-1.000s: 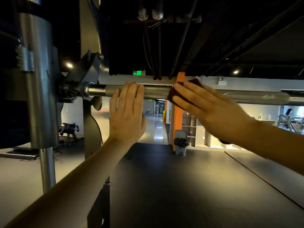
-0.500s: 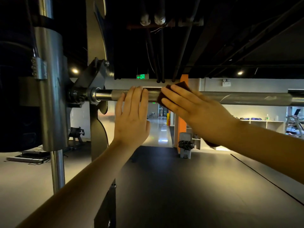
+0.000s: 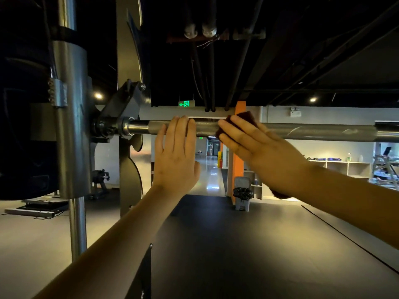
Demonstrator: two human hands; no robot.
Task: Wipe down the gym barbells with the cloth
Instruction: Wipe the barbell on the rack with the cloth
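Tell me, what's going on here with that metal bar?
A person is wiping down a gym barbell mounted on a weight machine. Their right hand presses a dark red cloth against the bar with straight fingers. The left hand rests on the bar just to the left of it, fingers also straight, not far from the bracket that holds the bar's end.
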